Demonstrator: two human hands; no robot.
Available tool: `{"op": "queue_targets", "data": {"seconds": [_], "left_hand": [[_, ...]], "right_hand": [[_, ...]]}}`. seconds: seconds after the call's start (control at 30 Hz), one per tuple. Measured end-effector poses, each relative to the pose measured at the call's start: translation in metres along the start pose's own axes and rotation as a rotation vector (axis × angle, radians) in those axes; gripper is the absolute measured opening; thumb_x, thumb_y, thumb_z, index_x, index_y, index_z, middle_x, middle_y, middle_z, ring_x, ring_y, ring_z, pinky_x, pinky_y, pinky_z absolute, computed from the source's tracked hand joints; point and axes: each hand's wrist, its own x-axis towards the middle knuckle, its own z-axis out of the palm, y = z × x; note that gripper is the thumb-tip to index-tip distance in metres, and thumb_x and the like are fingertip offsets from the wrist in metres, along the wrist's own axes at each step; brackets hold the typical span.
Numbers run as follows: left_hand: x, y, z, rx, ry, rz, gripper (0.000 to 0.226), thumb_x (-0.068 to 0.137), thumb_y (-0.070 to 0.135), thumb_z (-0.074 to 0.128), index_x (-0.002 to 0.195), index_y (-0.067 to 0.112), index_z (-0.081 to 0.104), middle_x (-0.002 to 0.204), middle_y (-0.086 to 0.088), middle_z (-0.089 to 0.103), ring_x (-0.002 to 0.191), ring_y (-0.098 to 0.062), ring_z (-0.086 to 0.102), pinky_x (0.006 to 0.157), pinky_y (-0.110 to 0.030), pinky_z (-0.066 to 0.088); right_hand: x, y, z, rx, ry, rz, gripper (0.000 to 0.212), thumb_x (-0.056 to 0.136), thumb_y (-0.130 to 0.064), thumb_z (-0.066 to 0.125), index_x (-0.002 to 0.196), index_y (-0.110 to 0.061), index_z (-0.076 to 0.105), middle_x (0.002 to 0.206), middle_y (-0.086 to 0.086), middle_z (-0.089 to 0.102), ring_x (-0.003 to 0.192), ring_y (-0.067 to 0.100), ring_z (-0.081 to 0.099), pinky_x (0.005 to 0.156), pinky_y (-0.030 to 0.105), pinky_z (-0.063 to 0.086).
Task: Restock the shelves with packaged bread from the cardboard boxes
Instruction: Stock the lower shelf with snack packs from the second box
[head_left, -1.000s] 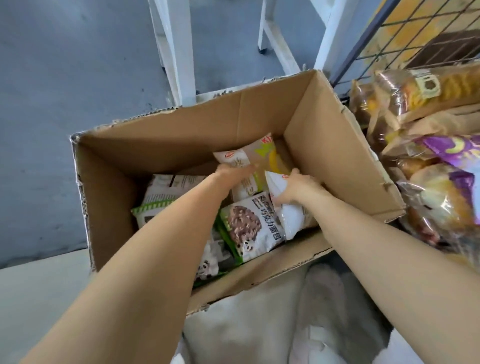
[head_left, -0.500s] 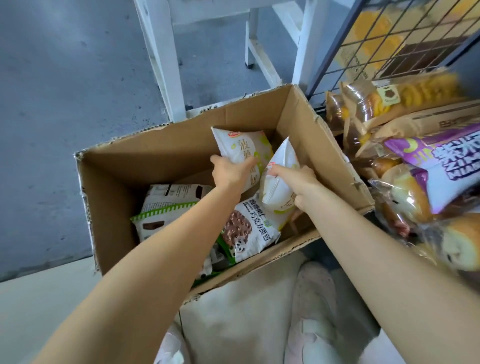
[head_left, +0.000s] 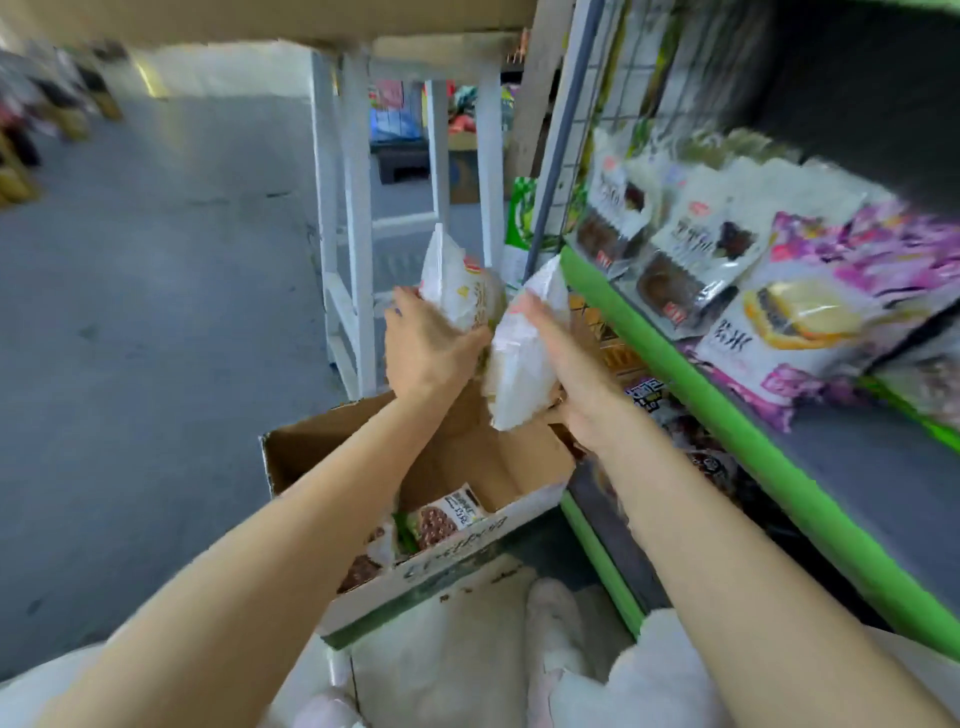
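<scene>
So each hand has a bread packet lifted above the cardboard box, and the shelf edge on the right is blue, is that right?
Not quite: the shelf edge is green, not blue, as the head view shows. The rest stands: the left hand and the right hand each hold a bread packet above the cardboard box.

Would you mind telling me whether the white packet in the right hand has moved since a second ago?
Yes. The white packet has risen out of the cardboard box and now sits above its rim.
</scene>
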Motion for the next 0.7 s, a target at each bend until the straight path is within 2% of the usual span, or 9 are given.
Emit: {"op": "queue_targets", "data": {"seconds": [0.07, 0.1, 0.2, 0.27, 0.33, 0.4, 0.47, 0.6, 0.7], "left_hand": [[-0.028, 0.041, -0.020, 0.001, 0.002, 0.083, 0.076, 0.054, 0.047, 0.077, 0.111, 0.017, 0.036, 0.111, -0.008, 0.059, 0.101, -0.029, 0.060, 0.082, -0.048, 0.052], [-0.036, 0.055, -0.025, 0.015, 0.011, 0.115, 0.074, 0.058, 0.045, 0.076, 0.113, 0.014, 0.037, 0.113, -0.009, 0.059, 0.102, -0.031, 0.059, 0.083, -0.048, 0.051], [-0.063, 0.099, -0.037, 0.019, 0.000, 0.202, 0.073, 0.063, 0.046, 0.075, 0.116, 0.013, 0.037, 0.114, -0.008, 0.059, 0.102, -0.030, 0.059, 0.084, -0.044, 0.051], [-0.085, 0.127, -0.037, -0.004, -0.063, 0.260, 0.073, 0.065, 0.049, 0.075, 0.116, 0.013, 0.037, 0.110, -0.006, 0.060, 0.099, -0.028, 0.059, 0.079, -0.038, 0.049], [-0.106, 0.149, -0.032, -0.034, -0.149, 0.287, 0.076, 0.067, 0.051, 0.075, 0.121, 0.011, 0.038, 0.106, -0.002, 0.059, 0.095, -0.026, 0.056, 0.074, -0.033, 0.043], [-0.126, 0.161, -0.021, -0.079, -0.242, 0.315, 0.072, 0.069, 0.049, 0.075, 0.119, 0.011, 0.040, 0.103, -0.001, 0.058, 0.093, -0.023, 0.055, 0.073, -0.032, 0.042], [-0.142, 0.170, -0.003, -0.136, -0.324, 0.327, 0.067, 0.069, 0.046, 0.076, 0.115, 0.012, 0.043, 0.107, -0.002, 0.061, 0.097, -0.024, 0.058, 0.077, -0.034, 0.047], [-0.173, 0.193, 0.036, -0.151, -0.478, 0.353, 0.058, 0.073, 0.040, 0.075, 0.114, 0.010, 0.046, 0.104, -0.002, 0.058, 0.092, -0.021, 0.054, 0.078, -0.031, 0.043], [-0.192, 0.203, 0.068, -0.145, -0.556, 0.367, 0.055, 0.072, 0.036, 0.076, 0.112, 0.004, 0.055, 0.102, -0.004, 0.063, 0.095, -0.023, 0.061, 0.078, -0.031, 0.047]], "right_hand": [[-0.040, -0.023, -0.017, 0.144, -0.039, 0.045, 0.081, 0.068, -0.081, 0.047, 0.133, -0.034, 0.045, 0.132, -0.002, 0.053, 0.117, 0.028, 0.054, 0.092, 0.060, 0.046], [-0.052, -0.030, -0.024, 0.207, -0.005, 0.030, 0.070, 0.078, -0.076, 0.041, 0.131, -0.030, 0.048, 0.132, 0.001, 0.054, 0.112, 0.029, 0.057, 0.088, 0.060, 0.049], [-0.087, -0.041, -0.052, 0.404, 0.168, -0.089, 0.025, 0.097, -0.038, 0.044, 0.105, -0.021, 0.059, 0.110, 0.005, 0.063, 0.090, 0.018, 0.060, 0.073, 0.039, 0.055], [-0.111, -0.048, -0.072, 0.494, 0.152, -0.162, 0.019, 0.096, -0.036, 0.048, 0.098, -0.024, 0.062, 0.104, -0.002, 0.064, 0.089, 0.008, 0.059, 0.069, 0.026, 0.050], [-0.133, -0.053, -0.093, 0.540, 0.083, -0.169, 0.034, 0.091, -0.047, 0.049, 0.113, -0.024, 0.061, 0.114, -0.003, 0.065, 0.100, 0.009, 0.061, 0.079, 0.027, 0.053], [-0.148, -0.053, -0.118, 0.562, 0.021, -0.179, 0.061, 0.077, -0.057, 0.056, 0.130, -0.026, 0.054, 0.126, 0.001, 0.063, 0.114, 0.018, 0.060, 0.097, 0.040, 0.049], [-0.165, -0.056, -0.144, 0.552, 0.035, -0.224, 0.068, 0.068, -0.056, 0.059, 0.130, -0.028, 0.054, 0.125, 0.002, 0.064, 0.115, 0.021, 0.060, 0.099, 0.044, 0.047], [-0.190, -0.057, -0.203, 0.490, 0.284, -0.318, 0.087, 0.053, -0.054, 0.074, 0.132, -0.023, 0.052, 0.120, 0.002, 0.067, 0.110, 0.019, 0.064, 0.093, 0.039, 0.051], [-0.202, -0.048, -0.240, 0.483, 0.571, -0.357, 0.074, 0.061, -0.045, 0.082, 0.124, -0.016, 0.057, 0.109, 0.004, 0.071, 0.098, 0.019, 0.069, 0.089, 0.041, 0.054]]}}
